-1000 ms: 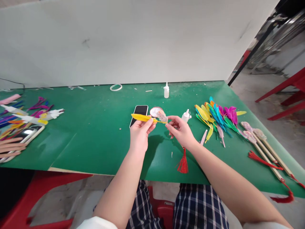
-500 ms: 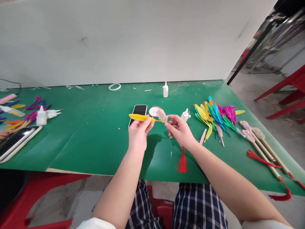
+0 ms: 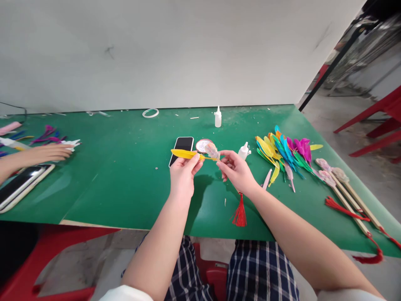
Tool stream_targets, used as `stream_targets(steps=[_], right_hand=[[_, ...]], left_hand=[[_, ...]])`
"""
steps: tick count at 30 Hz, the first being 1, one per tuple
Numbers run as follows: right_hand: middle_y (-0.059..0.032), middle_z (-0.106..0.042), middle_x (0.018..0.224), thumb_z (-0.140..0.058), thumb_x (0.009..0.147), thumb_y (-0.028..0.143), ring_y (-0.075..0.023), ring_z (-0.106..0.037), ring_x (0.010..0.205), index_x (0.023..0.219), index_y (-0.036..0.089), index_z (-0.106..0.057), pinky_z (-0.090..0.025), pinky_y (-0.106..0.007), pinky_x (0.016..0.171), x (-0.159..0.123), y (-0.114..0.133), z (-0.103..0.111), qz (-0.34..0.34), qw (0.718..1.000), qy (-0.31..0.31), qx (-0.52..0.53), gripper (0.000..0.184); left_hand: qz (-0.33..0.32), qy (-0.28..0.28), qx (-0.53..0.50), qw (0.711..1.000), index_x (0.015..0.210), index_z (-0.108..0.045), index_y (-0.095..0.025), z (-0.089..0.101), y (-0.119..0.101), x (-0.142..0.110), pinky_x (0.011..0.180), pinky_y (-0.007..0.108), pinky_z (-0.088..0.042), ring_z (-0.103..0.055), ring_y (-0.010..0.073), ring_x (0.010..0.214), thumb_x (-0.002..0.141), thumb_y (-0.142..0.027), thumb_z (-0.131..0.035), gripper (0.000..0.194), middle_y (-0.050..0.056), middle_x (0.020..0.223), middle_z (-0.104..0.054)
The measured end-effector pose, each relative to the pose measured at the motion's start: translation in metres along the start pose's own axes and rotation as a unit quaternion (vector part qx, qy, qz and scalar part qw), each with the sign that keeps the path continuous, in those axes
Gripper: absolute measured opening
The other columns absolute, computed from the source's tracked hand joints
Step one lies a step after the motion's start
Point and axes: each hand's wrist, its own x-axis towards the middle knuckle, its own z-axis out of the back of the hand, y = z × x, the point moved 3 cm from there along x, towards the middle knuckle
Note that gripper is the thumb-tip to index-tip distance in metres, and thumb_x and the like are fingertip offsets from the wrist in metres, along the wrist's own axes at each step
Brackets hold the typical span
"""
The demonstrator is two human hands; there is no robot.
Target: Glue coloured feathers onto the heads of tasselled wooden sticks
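The left hand (image 3: 183,177) pinched a yellow feather (image 3: 182,154) pointing to nine o'clock; at its three o'clock, the right hand (image 3: 237,171) held a pale ornament (image 3: 211,149), apparently aligning them; steadiness seemed needed next.

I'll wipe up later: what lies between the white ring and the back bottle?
The head view shows a thin white stick and a tiny pale scrap between them.
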Motion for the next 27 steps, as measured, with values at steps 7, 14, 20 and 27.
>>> stream_targets(steps=[7, 14, 20, 27], right_hand=[[0.0048, -0.045, 0.072, -0.054, 0.077, 0.036, -0.0042, -0.047, 0.046, 0.105, 0.024, -0.048, -0.044, -0.019, 0.039, 0.0002, 0.0005, 0.0001, 0.002, 1.000, 0.002, 0.000, 0.031], [0.0047, -0.045, 0.074, -0.053, 0.078, 0.036, -0.0035, -0.046, 0.046, 0.106, 0.024, -0.047, -0.044, -0.018, 0.039, 0.0008, -0.0006, 0.0000, 0.004, 1.000, 0.009, 0.003, 0.031], [0.0049, -0.044, 0.074, -0.054, 0.078, 0.036, -0.0030, -0.046, 0.046, 0.106, 0.023, -0.047, -0.044, -0.017, 0.038, 0.0014, -0.0021, 0.0000, 0.007, 1.000, 0.010, 0.003, 0.031], [0.0051, -0.044, 0.074, -0.055, 0.078, 0.033, -0.0029, -0.046, 0.045, 0.105, 0.024, -0.048, -0.044, -0.017, 0.038, 0.0009, -0.0011, 0.0003, 0.004, 1.000, 0.011, 0.005, 0.029]], left_hand=[[0.002, -0.008, -0.008, 1.000, 0.079, -0.066, -0.013, 0.0009, 0.0004, 0.0015, 0.061, 0.016, -0.052, -0.064, 0.0070, 0.064, 0.058, -0.018, -0.076, 0.024, 0.002, 0.076, -0.067], [0.016, -0.010, -0.010, 1.000, 0.079, -0.066, -0.012, 0.0007, 0.0014, 0.0021, 0.060, 0.015, -0.052, -0.064, 0.0069, 0.062, 0.057, -0.018, -0.076, 0.025, 0.001, 0.074, -0.067], [0.020, -0.006, -0.005, 1.000, 0.080, -0.066, -0.012, -0.0001, 0.0014, 0.0012, 0.060, 0.014, -0.051, -0.064, 0.0070, 0.062, 0.057, -0.017, -0.076, 0.025, 0.001, 0.074, -0.066], [0.011, -0.008, 0.006, 1.000, 0.080, -0.066, -0.012, 0.0031, -0.0003, 0.0032, 0.060, 0.015, -0.052, -0.064, 0.0079, 0.064, 0.058, -0.018, -0.075, 0.025, 0.002, 0.074, -0.066]])
